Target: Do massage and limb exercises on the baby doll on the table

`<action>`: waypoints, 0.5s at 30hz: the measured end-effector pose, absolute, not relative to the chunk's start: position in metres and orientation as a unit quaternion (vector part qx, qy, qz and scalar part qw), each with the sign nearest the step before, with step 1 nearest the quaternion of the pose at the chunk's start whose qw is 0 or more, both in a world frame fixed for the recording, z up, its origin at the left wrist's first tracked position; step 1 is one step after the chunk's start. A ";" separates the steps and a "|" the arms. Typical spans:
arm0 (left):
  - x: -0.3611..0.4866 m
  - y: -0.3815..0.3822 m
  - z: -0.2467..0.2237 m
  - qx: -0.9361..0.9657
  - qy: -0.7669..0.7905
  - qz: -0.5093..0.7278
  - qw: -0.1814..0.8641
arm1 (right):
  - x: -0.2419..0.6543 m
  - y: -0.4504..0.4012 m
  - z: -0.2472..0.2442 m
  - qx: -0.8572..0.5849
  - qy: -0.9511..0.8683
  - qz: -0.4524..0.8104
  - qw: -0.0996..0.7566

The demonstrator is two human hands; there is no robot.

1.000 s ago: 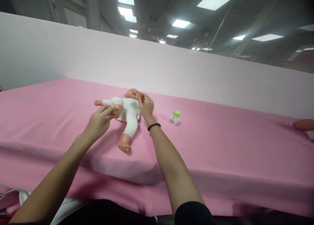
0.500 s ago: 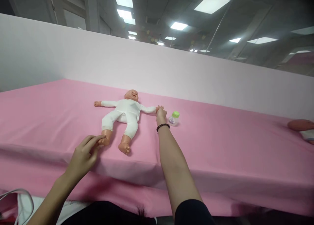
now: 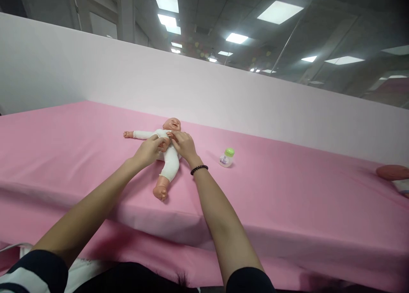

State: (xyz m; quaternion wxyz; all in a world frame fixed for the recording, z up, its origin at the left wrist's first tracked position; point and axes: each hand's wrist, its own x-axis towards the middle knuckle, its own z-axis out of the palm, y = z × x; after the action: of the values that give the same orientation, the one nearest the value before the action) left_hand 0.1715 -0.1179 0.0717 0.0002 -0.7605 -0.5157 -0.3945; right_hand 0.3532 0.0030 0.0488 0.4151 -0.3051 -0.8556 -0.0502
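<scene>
A baby doll [image 3: 171, 163] in a white suit lies on its back, head toward the wall. My left hand [image 3: 149, 150] is closed on the doll's foot, which is lifted up over its belly with the leg bent. My right hand [image 3: 184, 146], with a dark bead bracelet at the wrist, grips the doll's arm and has folded it across the chest, so that the doll's hand and foot come together there. The other arm stretches out to the side, and the other leg lies straight toward me. My hands hide most of the doll's trunk.
A small clear bottle with a green cap [image 3: 227, 158] stands right of the doll on the pink padded table [image 3: 287, 190]. Part of another doll-like object [image 3: 393, 172] shows at the right edge. A white wall panel [image 3: 204, 88] runs along the back.
My left hand has raised the doll's foot from the table up to its belly. My right hand has brought the doll's outstretched arm inward across the chest.
</scene>
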 end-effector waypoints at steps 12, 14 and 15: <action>0.132 -0.250 0.045 -0.742 -0.536 -0.401 0.038 | 0.397 0.032 0.055 -0.493 -0.412 0.223 0.733; 0.128 -0.267 0.022 -0.748 -0.542 -0.383 0.017 | 0.407 0.039 0.045 -0.521 -0.370 0.263 0.723; 0.127 -0.272 0.011 -0.745 -0.545 -0.385 0.016 | 0.411 0.041 0.039 -0.525 -0.366 0.274 0.717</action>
State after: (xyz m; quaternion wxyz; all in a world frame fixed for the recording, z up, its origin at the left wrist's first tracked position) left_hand 0.1266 -0.2723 0.0107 0.0164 -0.7448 -0.5446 -0.3852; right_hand 0.4109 0.0411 0.0394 0.7174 -0.5255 -0.3660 0.2743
